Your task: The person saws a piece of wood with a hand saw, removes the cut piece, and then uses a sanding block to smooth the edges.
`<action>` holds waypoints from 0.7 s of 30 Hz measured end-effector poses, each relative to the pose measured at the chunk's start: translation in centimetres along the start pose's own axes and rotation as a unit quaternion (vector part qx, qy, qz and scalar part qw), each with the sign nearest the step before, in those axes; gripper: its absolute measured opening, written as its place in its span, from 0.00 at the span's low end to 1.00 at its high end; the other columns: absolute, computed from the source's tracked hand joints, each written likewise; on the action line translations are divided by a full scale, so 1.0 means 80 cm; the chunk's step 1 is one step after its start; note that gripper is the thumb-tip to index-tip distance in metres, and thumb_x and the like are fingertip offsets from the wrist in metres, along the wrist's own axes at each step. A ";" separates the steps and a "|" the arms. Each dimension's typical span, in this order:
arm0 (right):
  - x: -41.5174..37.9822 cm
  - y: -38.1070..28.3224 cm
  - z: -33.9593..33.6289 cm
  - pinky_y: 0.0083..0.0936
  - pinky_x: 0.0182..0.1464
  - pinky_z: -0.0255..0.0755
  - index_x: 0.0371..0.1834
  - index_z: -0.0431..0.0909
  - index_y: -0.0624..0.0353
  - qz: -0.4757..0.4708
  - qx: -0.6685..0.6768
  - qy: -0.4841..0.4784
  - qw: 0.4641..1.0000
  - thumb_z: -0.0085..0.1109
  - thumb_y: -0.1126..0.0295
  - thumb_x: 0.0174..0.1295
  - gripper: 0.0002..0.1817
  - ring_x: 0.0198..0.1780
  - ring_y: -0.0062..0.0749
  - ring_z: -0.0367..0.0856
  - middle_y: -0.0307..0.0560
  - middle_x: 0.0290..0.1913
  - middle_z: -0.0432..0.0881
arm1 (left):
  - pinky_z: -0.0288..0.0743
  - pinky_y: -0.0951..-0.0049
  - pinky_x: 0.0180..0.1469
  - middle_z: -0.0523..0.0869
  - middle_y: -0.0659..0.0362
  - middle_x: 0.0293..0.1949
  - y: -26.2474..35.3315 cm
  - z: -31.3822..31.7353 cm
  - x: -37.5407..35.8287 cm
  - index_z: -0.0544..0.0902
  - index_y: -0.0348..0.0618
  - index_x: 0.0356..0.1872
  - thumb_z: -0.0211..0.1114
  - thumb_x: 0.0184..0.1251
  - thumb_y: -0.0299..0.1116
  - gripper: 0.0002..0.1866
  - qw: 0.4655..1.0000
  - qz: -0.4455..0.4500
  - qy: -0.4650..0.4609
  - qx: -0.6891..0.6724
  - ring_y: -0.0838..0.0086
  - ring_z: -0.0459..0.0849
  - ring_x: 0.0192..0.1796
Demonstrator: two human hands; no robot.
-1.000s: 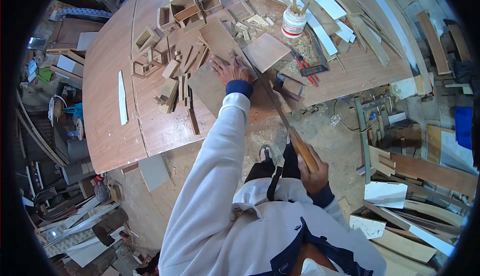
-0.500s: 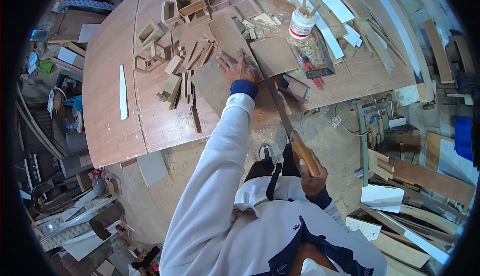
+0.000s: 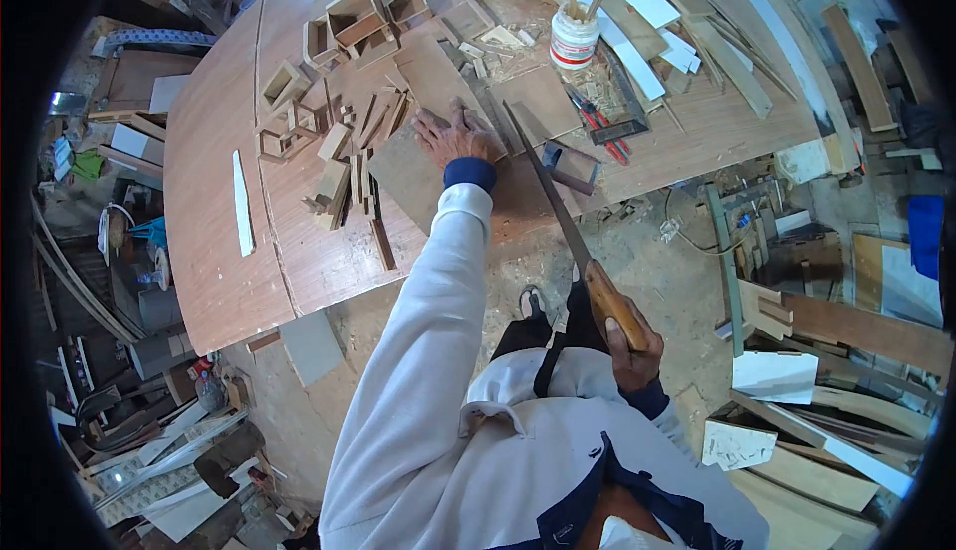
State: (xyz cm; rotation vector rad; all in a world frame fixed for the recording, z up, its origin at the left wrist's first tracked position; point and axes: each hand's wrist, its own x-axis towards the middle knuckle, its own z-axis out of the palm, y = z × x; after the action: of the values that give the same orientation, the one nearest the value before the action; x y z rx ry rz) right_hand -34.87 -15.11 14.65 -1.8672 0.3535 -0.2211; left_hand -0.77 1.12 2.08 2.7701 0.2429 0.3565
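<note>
My left hand (image 3: pixel 458 139) presses down with spread fingers on a thin brown board (image 3: pixel 403 187) at the table's near edge. In my right hand (image 3: pixel 634 351) is a handsaw (image 3: pixel 560 207), gripped by its wooden handle. Its long blade points away from me, just right of the held board, and the tip overlaps a second thin board (image 3: pixel 538 97) in this view. Close to the blade lies a small dark block-shaped piece (image 3: pixel 572 168). Left of my left hand, several short wood strips (image 3: pixel 361 177) are heaped.
Small open wooden boxes (image 3: pixel 358 17) stand at the back of the table (image 3: pixel 214 271). Beyond the second board are a white tub (image 3: pixel 575 37) holding sticks, red-handled pliers (image 3: pixel 607 132) and a dark metal square (image 3: pixel 622 132). Offcuts (image 3: pixel 777 376) crowd the floor at right.
The saw has shifted right, away from the held board's edge, and its tip now shows over the second board. My left hand stays pressed on the board. The view has shifted slightly.
</note>
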 end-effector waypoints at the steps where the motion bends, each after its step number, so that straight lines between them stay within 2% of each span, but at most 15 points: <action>1: 0.004 0.000 0.001 0.25 0.46 0.77 0.57 0.74 0.69 -0.002 0.000 0.003 1.000 0.58 0.74 0.62 0.20 0.45 0.35 0.86 0.59 0.48 0.83 | 0.44 0.46 0.73 0.55 0.37 0.72 -0.004 0.002 0.001 0.74 0.62 0.63 0.50 0.70 0.45 0.21 1.000 0.002 0.002 -0.002 0.42 0.50 0.74; 4: 0.016 0.009 0.007 0.25 0.45 0.77 0.57 0.74 0.69 -0.015 -0.017 -0.004 1.000 0.58 0.74 0.61 0.20 0.45 0.36 0.86 0.58 0.46 0.84 | 0.43 0.47 0.74 0.55 0.38 0.72 -0.010 0.003 0.004 0.75 0.63 0.62 0.52 0.68 0.49 0.22 1.000 0.004 -0.015 -0.018 0.42 0.49 0.75; 6: 0.021 0.015 0.008 0.25 0.45 0.77 0.58 0.74 0.69 -0.005 -0.021 -0.029 0.999 0.59 0.74 0.61 0.21 0.44 0.35 0.86 0.57 0.44 0.85 | 0.43 0.47 0.74 0.54 0.39 0.72 -0.009 -0.004 0.002 0.74 0.60 0.62 0.55 0.63 0.56 0.28 1.000 0.006 -0.021 -0.012 0.43 0.48 0.75; 7: 0.022 0.016 0.008 0.25 0.45 0.77 0.58 0.74 0.69 -0.007 -0.019 -0.026 0.999 0.59 0.74 0.61 0.21 0.44 0.35 0.86 0.57 0.44 0.85 | 0.43 0.47 0.74 0.54 0.39 0.72 -0.005 -0.010 0.003 0.74 0.60 0.62 0.55 0.63 0.56 0.28 1.000 0.009 -0.018 -0.012 0.43 0.48 0.75; 9: 0.026 0.014 0.007 0.25 0.44 0.77 0.58 0.74 0.67 -0.036 0.013 0.011 0.999 0.60 0.74 0.61 0.21 0.43 0.32 0.86 0.58 0.43 0.85 | 0.48 0.46 0.73 0.55 0.40 0.72 0.002 -0.022 0.007 0.67 0.51 0.68 0.65 0.56 0.54 0.38 0.995 -0.032 -0.087 0.037 0.45 0.49 0.76; 10: 0.030 0.011 0.006 0.25 0.44 0.77 0.58 0.74 0.67 -0.039 0.013 0.012 0.999 0.60 0.74 0.61 0.21 0.43 0.32 0.86 0.58 0.43 0.85 | 0.48 0.46 0.73 0.55 0.40 0.72 0.008 -0.028 0.012 0.67 0.51 0.68 0.65 0.56 0.54 0.38 0.995 -0.031 -0.085 0.036 0.45 0.49 0.76; 12: 0.041 0.004 0.000 0.25 0.43 0.77 0.58 0.75 0.66 -0.030 0.012 0.017 0.999 0.62 0.72 0.61 0.21 0.42 0.29 0.86 0.57 0.41 0.85 | 0.59 0.47 0.68 0.58 0.44 0.71 0.022 -0.034 0.025 0.57 0.43 0.72 0.74 0.49 0.46 0.50 0.989 -0.123 -0.078 -0.016 0.48 0.56 0.73; 13: 0.046 0.005 -0.002 0.25 0.43 0.77 0.58 0.75 0.66 -0.033 0.012 0.015 0.999 0.62 0.72 0.61 0.21 0.42 0.29 0.86 0.57 0.41 0.85 | 0.59 0.47 0.68 0.58 0.44 0.71 0.033 -0.044 0.033 0.57 0.43 0.72 0.74 0.49 0.46 0.50 0.989 -0.124 -0.076 -0.017 0.48 0.56 0.73; 15: 0.056 0.014 -0.005 0.25 0.42 0.77 0.56 0.76 0.66 -0.024 -0.010 0.016 1.000 0.63 0.70 0.61 0.21 0.40 0.29 0.86 0.56 0.40 0.85 | 0.67 0.55 0.64 0.59 0.46 0.70 0.050 -0.058 0.050 0.49 0.41 0.73 0.77 0.44 0.38 0.56 0.974 -0.201 -0.104 -0.020 0.53 0.63 0.70; 16: 0.062 0.018 -0.006 0.25 0.42 0.77 0.56 0.76 0.66 -0.028 -0.010 0.015 0.999 0.63 0.70 0.61 0.21 0.40 0.29 0.86 0.56 0.40 0.85 | 0.67 0.55 0.64 0.59 0.46 0.70 0.050 -0.052 0.056 0.49 0.41 0.73 0.77 0.44 0.38 0.56 0.974 -0.203 -0.100 -0.021 0.53 0.63 0.70; 18: 0.073 0.024 -0.010 0.25 0.41 0.77 0.56 0.76 0.66 -0.035 -0.039 0.010 0.999 0.63 0.69 0.61 0.21 0.38 0.28 0.85 0.56 0.39 0.85 | 0.74 0.63 0.55 0.75 0.45 0.58 0.038 -0.022 0.064 0.64 0.37 0.66 0.75 0.45 0.36 0.44 0.955 -0.281 0.013 -0.092 0.58 0.78 0.57; 19: 0.077 0.022 -0.013 0.25 0.41 0.77 0.56 0.76 0.66 -0.035 -0.038 0.008 0.999 0.63 0.69 0.61 0.21 0.38 0.28 0.85 0.56 0.39 0.85 | 0.74 0.63 0.55 0.75 0.45 0.58 0.005 0.017 0.079 0.64 0.37 0.66 0.75 0.45 0.36 0.44 0.955 -0.282 0.014 -0.091 0.58 0.78 0.57; 20: 0.083 0.017 -0.016 0.25 0.41 0.77 0.56 0.76 0.66 -0.014 -0.033 -0.002 0.999 0.64 0.68 0.61 0.22 0.37 0.29 0.85 0.56 0.38 0.85 | 0.76 0.64 0.51 0.80 0.47 0.49 -0.044 0.065 0.104 0.71 0.36 0.58 0.73 0.46 0.33 0.34 0.988 -0.087 -0.124 0.017 0.58 0.81 0.50; 21: 0.088 0.015 -0.019 0.25 0.40 0.77 0.56 0.76 0.67 0.007 -0.028 -0.011 1.000 0.64 0.68 0.61 0.22 0.36 0.29 0.85 0.57 0.38 0.85 | 0.78 0.64 0.46 0.85 0.48 0.39 -0.069 0.087 0.118 0.79 0.35 0.50 0.71 0.47 0.31 0.25 0.952 0.114 -0.254 0.125 0.57 0.85 0.43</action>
State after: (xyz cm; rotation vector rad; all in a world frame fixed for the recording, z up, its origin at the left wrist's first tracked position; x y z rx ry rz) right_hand -28.93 -19.26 13.81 -1.9199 0.3597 -0.1820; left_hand 9.47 6.09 -4.18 3.0229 -0.1727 -0.3657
